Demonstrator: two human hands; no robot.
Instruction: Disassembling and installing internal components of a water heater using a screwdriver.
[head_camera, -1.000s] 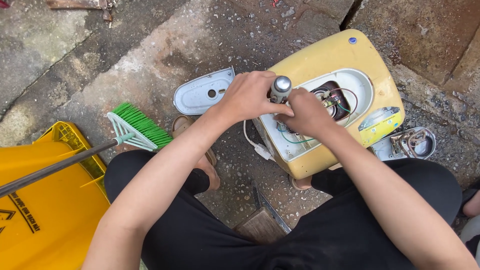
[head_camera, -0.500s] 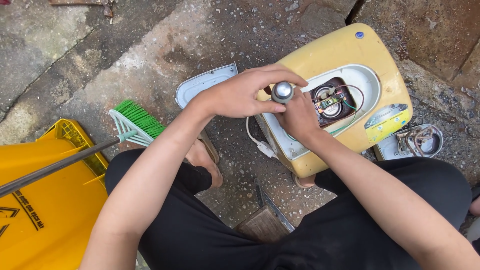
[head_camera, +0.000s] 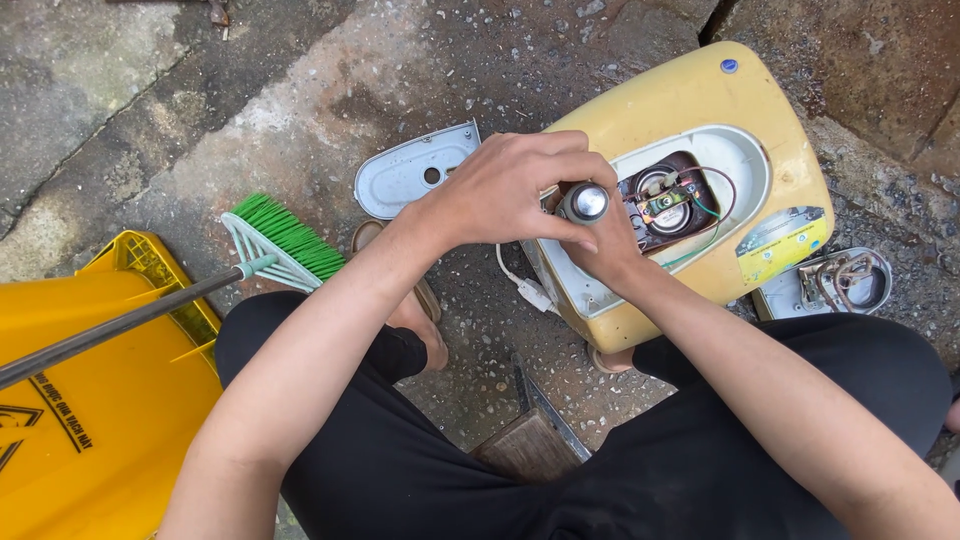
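A small round-capped silver metal cylinder (head_camera: 586, 202) sits between both hands, directly over the white inner panel of a yellow plastic appliance housing (head_camera: 700, 110) that lies on the rough concrete ground (head_camera: 200, 120). The left hand (head_camera: 505, 190) arches over the cylinder from the left, its fingers curled tight around the top and its thumb pressed along the near side just under the shiny cap. The right hand (head_camera: 612, 245) comes up from below, mostly hidden behind the left one, its fingers closed against the cylinder's lower part; how firmly it grips cannot be told. Both forearms reach forward from bent knees in black trousers (head_camera: 420, 470).

The cylinder's round end faces straight up towards the camera, so its long axis runs roughly vertical, down into the housing. Just right of it, the housing's open dark cavity (head_camera: 665, 200) shows coloured wires and round metal parts.

A detached grey oval cover plate (head_camera: 410, 172) lies on the ground left of the hands. A green-bristled broom (head_camera: 285, 235) rests beside a yellow plastic bin (head_camera: 90, 400) at the left edge.
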